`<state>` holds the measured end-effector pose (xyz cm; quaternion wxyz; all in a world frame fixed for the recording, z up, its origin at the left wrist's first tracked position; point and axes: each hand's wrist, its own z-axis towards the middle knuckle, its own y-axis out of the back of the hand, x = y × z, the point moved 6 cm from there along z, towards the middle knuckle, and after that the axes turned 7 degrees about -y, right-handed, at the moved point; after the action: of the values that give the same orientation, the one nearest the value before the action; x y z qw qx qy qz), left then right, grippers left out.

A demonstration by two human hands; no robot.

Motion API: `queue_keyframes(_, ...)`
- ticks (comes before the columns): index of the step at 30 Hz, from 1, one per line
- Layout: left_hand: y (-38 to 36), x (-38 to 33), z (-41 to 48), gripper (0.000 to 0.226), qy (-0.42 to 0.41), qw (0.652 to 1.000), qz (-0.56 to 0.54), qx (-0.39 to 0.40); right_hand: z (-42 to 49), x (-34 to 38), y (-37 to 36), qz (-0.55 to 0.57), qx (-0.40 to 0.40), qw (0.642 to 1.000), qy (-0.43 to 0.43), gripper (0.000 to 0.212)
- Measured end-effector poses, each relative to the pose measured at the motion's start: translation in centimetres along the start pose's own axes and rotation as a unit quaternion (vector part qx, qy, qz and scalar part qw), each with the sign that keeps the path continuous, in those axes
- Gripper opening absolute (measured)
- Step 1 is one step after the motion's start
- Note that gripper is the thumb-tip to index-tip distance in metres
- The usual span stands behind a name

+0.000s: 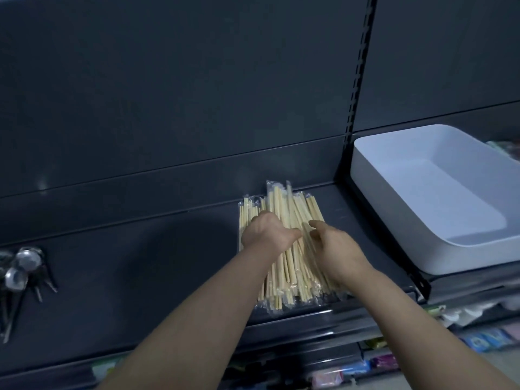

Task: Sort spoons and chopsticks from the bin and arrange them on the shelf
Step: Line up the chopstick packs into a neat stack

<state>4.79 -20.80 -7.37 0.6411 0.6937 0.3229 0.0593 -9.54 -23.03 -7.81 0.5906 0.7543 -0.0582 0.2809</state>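
The pile of wrapped bamboo chopsticks [282, 204] is seen on the dark grey shelf [140, 266], right of its middle. Its long axis runs from the shelf's front lip toward the back panel, though the sticks are fanned and a few are skewed across the rest. Both hands are laid on the middle of this pile, so nothing has to be reached for. The far ends of the sticks project beyond the hands and the near ends are covered by the wrists and forearms. The left hand [267, 232] is set on the left and centre of the pile, slightly farther back than the other. Its fingers are folded down out of sight behind the knuckles, with only the thumb stretched rightward, so whether any sticks are closed upon cannot be told. The right hand [336, 249] is placed against the right flank, its fingers [316, 225] loosely apart and bent, with the tips touching the wrappers and nothing clasped. The two hands are almost touching over the sticks. It is judged that the pile is being squared, and that the skewed sticks would need to be pushed inward from both flanks, along the short axis. The white bin [394, 212] is set on the next shelf bay to the right and appears emptied. A cluster of metal spoons [21, 273] is laid at the far left, well apart from the chopsticks.
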Motion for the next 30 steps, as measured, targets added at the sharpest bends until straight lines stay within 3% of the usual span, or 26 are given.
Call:
queue_keyframes(2,0.2,-0.2,0.2,0.035,0.007,1.000,-0.021,0.009,0.1,-0.1,0.1,-0.004,0.002,1.000,0.010,0.065)
queue_keyframes(7,0.2,0.5,0.7,0.025,0.032,0.991,-0.130,0.011,0.2,0.1,-0.1,-0.027,-0.012,0.999,0.020,0.060)
queue_keyframes(13,0.4,2.7,0.9,0.022,0.046,0.939,-0.341,-0.023,0.6,1.2,0.5,0.029,-0.048,0.998,0.041,0.044)
queue_keyframes(21,3.0,3.2,0.3,0.027,-0.029,0.893,-0.449,-0.009,0.5,4.8,1.1,0.109,-0.057,0.989,0.084,0.041)
queue_keyframes(25,6.3,4.2,-0.5,0.026,-0.082,0.861,-0.497,-0.075,1.5,7.5,0.1,0.161,0.022,0.985,0.064,0.059)
queue_keyframes(30,9.8,7.2,-1.3,0.016,-0.100,0.866,-0.477,-0.117,2.8,11.4,-1.6,0.157,0.012,0.987,0.037,0.012)
